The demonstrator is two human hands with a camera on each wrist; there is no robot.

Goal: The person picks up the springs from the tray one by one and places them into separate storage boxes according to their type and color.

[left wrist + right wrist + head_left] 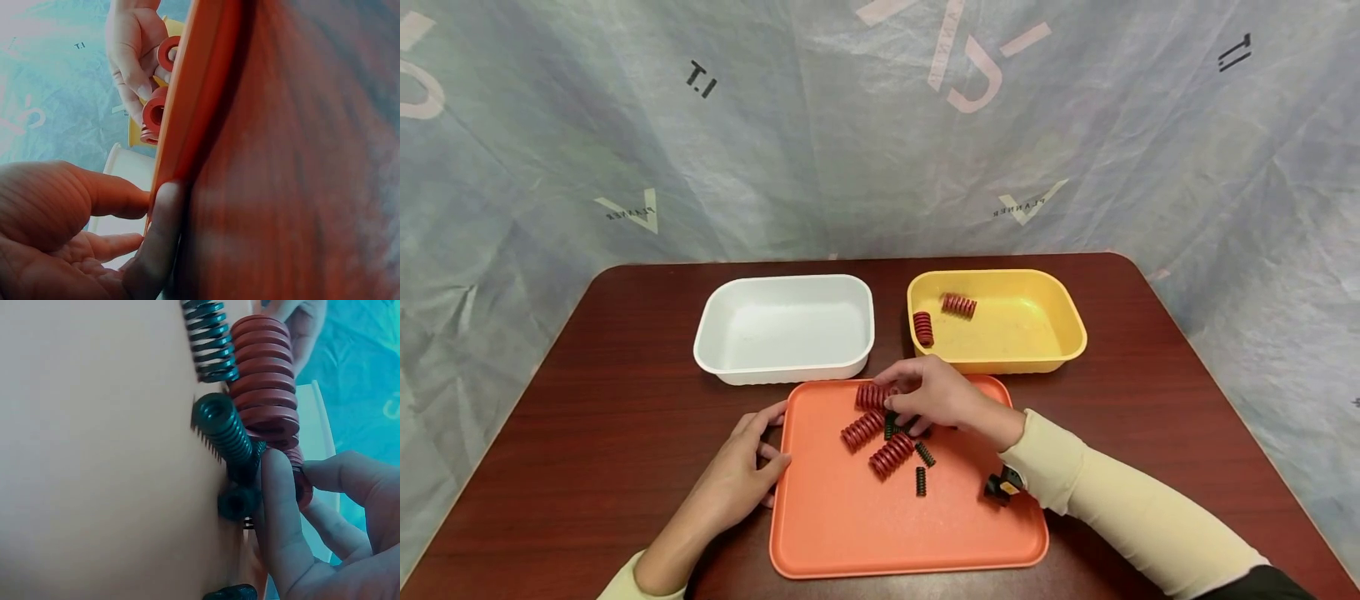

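Observation:
My left hand (pixel 737 467) holds the left rim of an orange tray (pixel 850 529); in the left wrist view its thumb and fingers lie on either side of the rim. Over the tray's far part, my right hand (pixel 940 393) pinches the end of a thick red coil spring (pixel 870 397) between thumb and finger. Two more red springs lie nearer, one (pixel 862 431) close by and another (pixel 892 456) in front. Several small dark green springs lie among them, such as one (pixel 921 482) toward the tray's middle; the right hand partly hides others.
Behind the tray stand a white bin (pixel 782 371) at left and a yellow bin (pixel 1015 333) at right. Two red springs, one (pixel 958 306) farther back and one (pixel 922 329) by the left wall, lie inside the yellow bin. A printed curtain (pixel 820 150) hangs behind the brown table (pixel 587 433).

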